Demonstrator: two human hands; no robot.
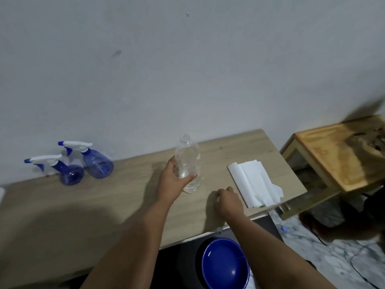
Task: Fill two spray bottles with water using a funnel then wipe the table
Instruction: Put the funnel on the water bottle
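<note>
Where a pale plaster wall (187, 69) meets it, a light wood-grain desk (83, 205) runs across the view, its right end stopping at about 3 o'clock beside a lower wooden stand (337, 155) and a marbled floor (333, 257). At 9 o'clock, near the wall, two blue spray bottles (83, 165) stand tilted in this wide view, just beside each other, white trigger heads fitted; how much liquid they hold cannot be told. Near the middle of the desk a clear plastic bottle (187, 163) stands upright on the surface, uncapped, with a little water low in it. The left hand (173, 180) has its grip wrapped around this bottle's lower body, thumb across the front. The right hand (227, 200) rests on the desk at about 4 o'clock from the bottle, fingers curled under; whether its grip holds anything I cannot tell. White paper towels (256, 182) lie flat at 3 o'clock, reaching the desk's right corner. Below the near edge, at 6 o'clock, sits a blue basin (225, 265) with water in it. Bare desk lies between the spray bottles and the clear bottle, and along the near left.
</note>
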